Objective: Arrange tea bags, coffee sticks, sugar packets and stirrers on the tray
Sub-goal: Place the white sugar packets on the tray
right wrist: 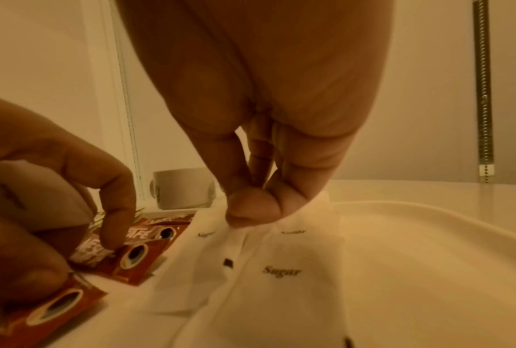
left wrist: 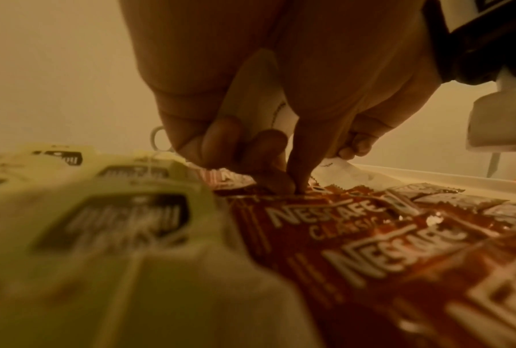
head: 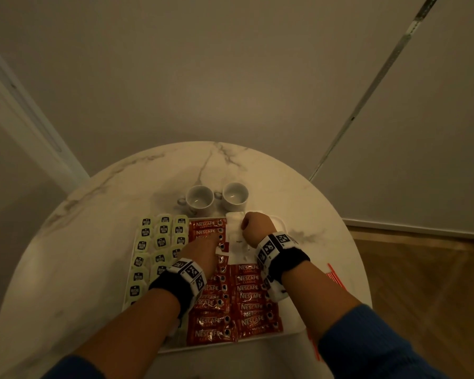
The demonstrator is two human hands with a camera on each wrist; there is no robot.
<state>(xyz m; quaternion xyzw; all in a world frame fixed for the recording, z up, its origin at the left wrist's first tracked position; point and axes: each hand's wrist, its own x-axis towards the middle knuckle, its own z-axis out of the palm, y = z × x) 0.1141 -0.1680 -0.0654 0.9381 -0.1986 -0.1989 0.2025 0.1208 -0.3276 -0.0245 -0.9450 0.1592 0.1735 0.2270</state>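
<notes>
A white tray (head: 282,224) sits on a round marble bench (head: 93,214), seen from above. Everything here is placed relative to the tray. On its left part lie rows of pale green tea bags (head: 148,247). Across its middle lie two columns of red coffee sticks (head: 248,296), printed Nescafe Classic. Toward its far right part lie white sugar packets (head: 237,239), some overlapping.

The left hand (head: 203,251) reaches over the middle of the tray. Its fingers (left wrist: 300,164) are curled narrow, with the index fingertip and thumb pressing down on a coffee stick (right wrist: 131,259); a white packet (left wrist: 256,94) is tucked in the palm.

The right hand (head: 255,228) is over the far right part of the tray. Its fingers (right wrist: 251,207) are pinched together on the edge of a sugar packet (right wrist: 280,273), which otherwise lies on the tray.

Just beyond the tray's far edge stand two white cups (head: 216,198), side by side. Beside the tray's right edge lie red-striped stirrers (head: 335,279), partly hidden by the right forearm.
</notes>
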